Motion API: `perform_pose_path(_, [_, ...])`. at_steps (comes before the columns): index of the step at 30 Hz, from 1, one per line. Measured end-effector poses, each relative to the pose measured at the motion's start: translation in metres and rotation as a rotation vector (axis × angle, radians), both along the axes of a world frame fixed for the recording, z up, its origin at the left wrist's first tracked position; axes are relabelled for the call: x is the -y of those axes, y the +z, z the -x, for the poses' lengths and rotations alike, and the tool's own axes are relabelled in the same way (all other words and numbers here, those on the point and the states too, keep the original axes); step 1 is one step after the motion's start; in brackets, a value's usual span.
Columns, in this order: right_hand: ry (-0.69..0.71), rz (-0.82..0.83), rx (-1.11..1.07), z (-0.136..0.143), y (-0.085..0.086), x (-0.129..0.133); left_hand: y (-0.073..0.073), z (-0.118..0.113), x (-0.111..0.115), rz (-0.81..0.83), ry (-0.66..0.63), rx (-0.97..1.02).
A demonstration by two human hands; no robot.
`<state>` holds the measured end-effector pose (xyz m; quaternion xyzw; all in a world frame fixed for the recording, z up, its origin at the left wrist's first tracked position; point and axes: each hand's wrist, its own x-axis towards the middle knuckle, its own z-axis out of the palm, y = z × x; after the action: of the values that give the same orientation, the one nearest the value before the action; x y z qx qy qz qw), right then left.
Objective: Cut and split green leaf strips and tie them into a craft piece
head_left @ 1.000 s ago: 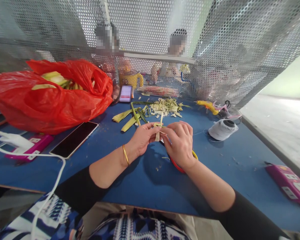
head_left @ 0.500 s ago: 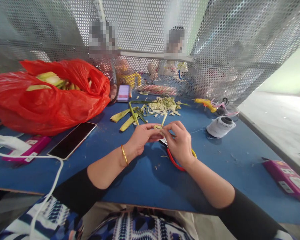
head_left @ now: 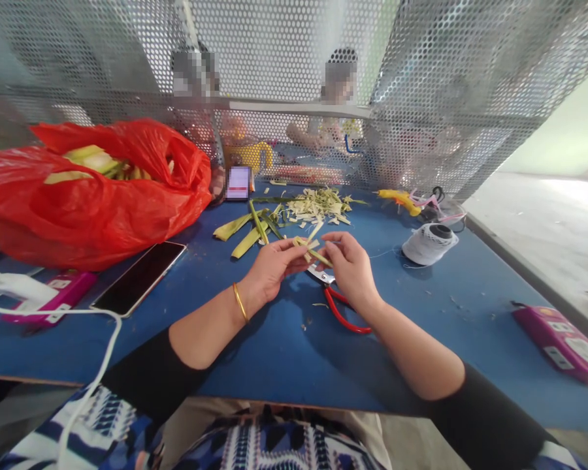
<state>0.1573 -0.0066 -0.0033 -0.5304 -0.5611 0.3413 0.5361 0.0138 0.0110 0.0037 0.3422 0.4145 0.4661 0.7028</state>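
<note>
My left hand (head_left: 273, 266) pinches a pale green leaf strip (head_left: 317, 253) that is bent or looped between my hands. On the other side, my right hand (head_left: 349, 266) has its thumb and fingers closed on the strip's right end. Just below the hands lie scissors (head_left: 340, 307) with red handles, their blades partly under my fingers. Several flat yellow-green leaf pieces (head_left: 249, 241) rest beyond my left hand. Behind both hands is a heap of pale cut leaf scraps (head_left: 319, 205).
A red plastic bag (head_left: 102, 202) holding leaves stands at left, with a dark phone (head_left: 140, 277) before it. A white thread spool (head_left: 430, 245), yellow tool (head_left: 400, 201) and purple power strip (head_left: 561, 339) lie right. A perforated metal screen (head_left: 284, 59) rises behind.
My right hand has shifted slightly away from my left, showing more of the strip stretched between them. More of the scissors is now visible.
</note>
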Motion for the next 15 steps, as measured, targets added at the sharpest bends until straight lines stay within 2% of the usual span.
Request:
perform_pose_path(4, [0.086,-0.283,0.408,-0.009,0.005,0.003,0.003,0.002,-0.004,0.065,0.079,0.072])
perform_pose_path(7, [0.182,-0.505,0.738,-0.015,0.006,0.004,0.002,0.002,-0.005,0.035,0.072,0.049])
perform_pose_path(9, [0.189,-0.621,0.871,-0.016,0.006,0.004,0.0,0.002,-0.004,-0.002,0.065,0.006])
perform_pose_path(12, [0.126,-0.736,0.911,-0.014,0.005,0.003,-0.001,0.002,-0.001,-0.043,0.059,-0.059])
perform_pose_path(15, [0.04,-0.712,0.803,-0.012,0.005,0.001,0.001,0.001,0.003,-0.12,0.018,-0.108])
